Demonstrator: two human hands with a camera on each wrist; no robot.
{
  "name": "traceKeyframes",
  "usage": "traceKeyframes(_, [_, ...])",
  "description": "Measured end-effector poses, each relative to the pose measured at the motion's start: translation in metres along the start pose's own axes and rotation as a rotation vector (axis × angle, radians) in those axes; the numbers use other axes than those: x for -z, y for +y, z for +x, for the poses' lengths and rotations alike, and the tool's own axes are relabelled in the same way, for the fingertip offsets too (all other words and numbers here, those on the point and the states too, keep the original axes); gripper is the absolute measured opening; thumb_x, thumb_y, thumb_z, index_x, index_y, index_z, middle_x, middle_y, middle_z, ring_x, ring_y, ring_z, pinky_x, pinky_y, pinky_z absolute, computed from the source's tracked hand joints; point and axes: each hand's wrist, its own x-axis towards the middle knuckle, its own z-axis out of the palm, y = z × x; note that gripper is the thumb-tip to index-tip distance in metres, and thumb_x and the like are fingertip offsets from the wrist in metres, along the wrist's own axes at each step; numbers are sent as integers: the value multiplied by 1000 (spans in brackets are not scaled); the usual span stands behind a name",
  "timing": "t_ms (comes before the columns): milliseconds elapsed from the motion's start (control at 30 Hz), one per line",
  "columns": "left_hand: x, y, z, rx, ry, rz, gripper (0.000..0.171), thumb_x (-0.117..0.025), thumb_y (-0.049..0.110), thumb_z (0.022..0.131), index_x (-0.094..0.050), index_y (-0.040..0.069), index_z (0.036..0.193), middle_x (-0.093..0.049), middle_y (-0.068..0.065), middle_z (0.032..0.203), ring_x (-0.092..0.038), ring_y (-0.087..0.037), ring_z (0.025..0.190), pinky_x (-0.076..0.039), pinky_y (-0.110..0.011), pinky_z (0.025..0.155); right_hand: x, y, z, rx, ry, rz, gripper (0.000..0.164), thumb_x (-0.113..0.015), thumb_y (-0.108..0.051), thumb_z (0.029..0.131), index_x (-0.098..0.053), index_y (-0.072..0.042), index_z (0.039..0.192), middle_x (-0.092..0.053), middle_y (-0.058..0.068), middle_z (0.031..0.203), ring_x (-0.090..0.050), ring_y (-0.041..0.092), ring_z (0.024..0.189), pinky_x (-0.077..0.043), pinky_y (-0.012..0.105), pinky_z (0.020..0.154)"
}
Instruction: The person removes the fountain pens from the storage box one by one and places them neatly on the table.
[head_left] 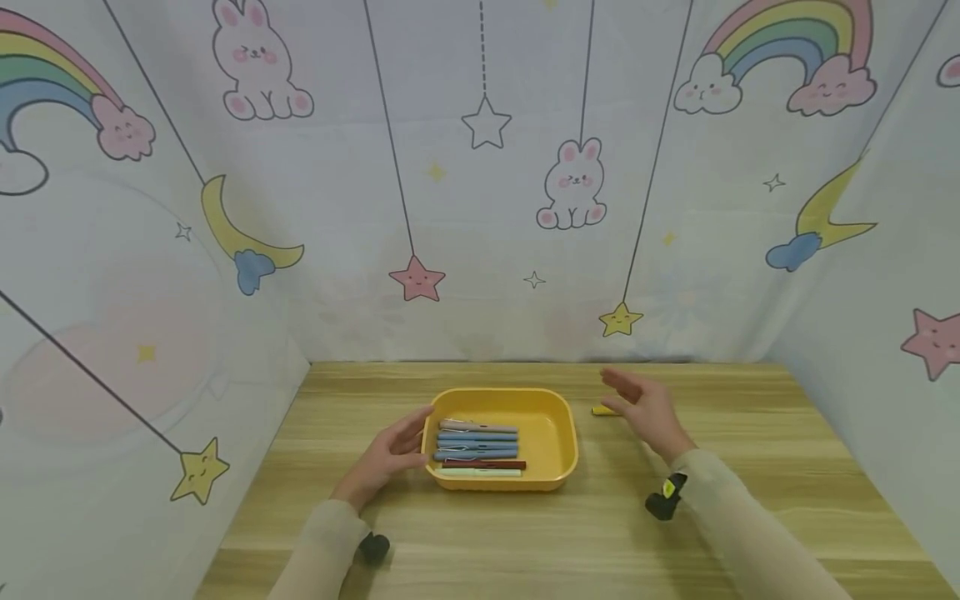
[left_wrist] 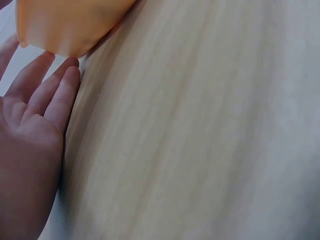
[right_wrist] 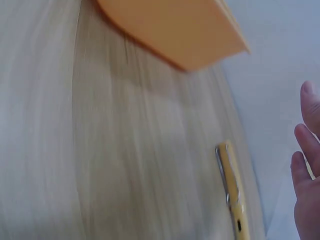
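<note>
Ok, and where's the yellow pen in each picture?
Head: the yellow pen is right of the middle, partly hidden by the right hand.
Left wrist: it isn't in this picture.
Right wrist: the yellow pen is at the lower right, running off the bottom edge.
Shared landmark: the yellow tray, in the middle of the head view, at the top left of the left wrist view and at the top of the right.
</note>
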Motion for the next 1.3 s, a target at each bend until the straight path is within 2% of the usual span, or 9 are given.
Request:
traceKeyframes(200, [1, -2, 1, 3, -1, 12, 80, -72, 1, 97, -33, 15, 166, -29, -14, 172, -32, -40, 155, -41, -21, 114, -19, -21, 4, 18, -53, 83, 52, -76, -6, 96, -61, -7, 147, -63, 17, 145, -60, 36, 135, -57, 34, 101])
traceKeyframes(300, [1, -3, 1, 0, -1, 15, 79, -72, 1, 97, -34, 15, 166, -29, -14, 171, -32, -40, 154, -41, -20, 113, -29, -27, 7, 42, -77, 110, 52, -75, -3, 96, -62, -6, 146, -63, 17, 146, -60, 36, 136, -56, 38, 102])
traceKeyframes(500, [1, -4, 1, 3, 3, 17, 80, -73, 2, 97, -34, 15, 166, -30, -14, 171, -33, -40, 154, -42, -19, 113, -48, -41, 11, 23, -131, 143, 52, -73, -1, 97, -61, -5, 147, -62, 17, 147, -58, 36, 138, -49, 49, 111])
traceKeyframes(667, [0, -4, 0, 4, -2, 19, 80, -72, 1, 97, -34, 15, 166, -29, -14, 171, -33, -39, 155, -41, -20, 114, -61, -51, 10, -7, -169, 151, 50, -73, 1, 97, -62, -5, 145, -63, 17, 146, -58, 35, 138, -46, 49, 113])
traceKeyframes(900, [0, -3, -1, 2, 2, 24, 80, -72, 2, 97, -33, 14, 166, -30, -16, 171, -33, -40, 154, -41, -20, 113, -78, -61, 11, 24, -234, 135, 50, -73, 1, 96, -61, -1, 145, -63, 18, 145, -59, 36, 137, -46, 49, 113])
traceKeyframes(1167, [0, -2, 0, -10, -3, 37, 79, -71, 2, 98, -32, 15, 166, -28, -15, 171, -32, -41, 154, -41, -20, 113, -96, -73, 14, -22, -295, 78, 48, -74, -5, 98, -66, -13, 144, -66, 7, 145, -60, 30, 136, -49, 51, 112])
traceKeyframes(1300, [0, -3, 0, 0, 9, 41, 80, -72, 2, 98, -33, 16, 166, -30, -14, 171, -34, -39, 154, -42, -20, 113, -104, -75, 17, -22, -322, 44, 47, -75, -9, 98, -65, -12, 144, -67, 6, 144, -61, 29, 136, -51, 47, 110])
